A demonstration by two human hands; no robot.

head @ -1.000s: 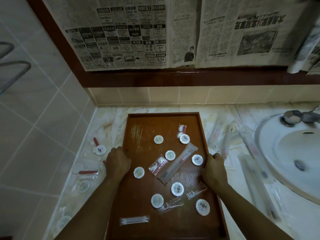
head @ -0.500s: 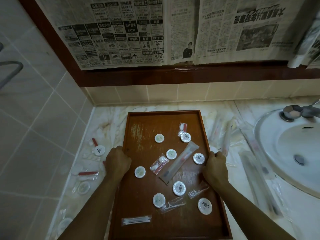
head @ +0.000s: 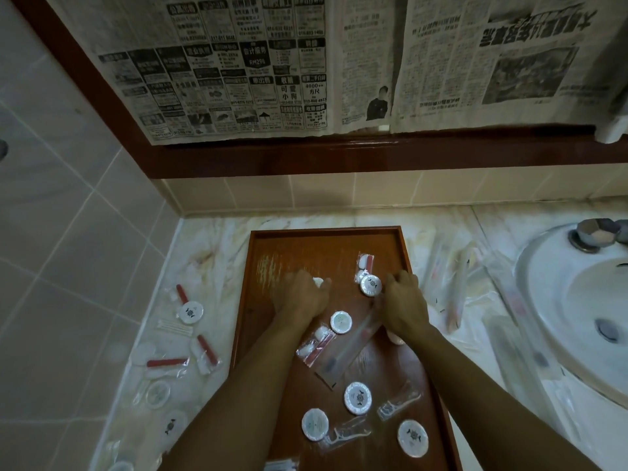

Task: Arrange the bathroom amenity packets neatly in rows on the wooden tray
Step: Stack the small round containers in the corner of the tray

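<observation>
my left hand (head: 299, 294) curls over a small round white packet (head: 317, 282) near the middle of the brown wooden tray (head: 326, 232), fingers closing on it. right hand (head: 404, 300) sits by the tray's right rim at a round white printed packet (head: 371, 285) & the top end of the long clear toothbrush sleeve (head: 350, 348); can't tell which it grips, if any. step: 1st pickups, rows not begun, packets lie scattered w/ more on the marble counter (head: 210, 246). next: lift & set them along the far edge. another disc shows half hidden under my right wrist.
</observation>
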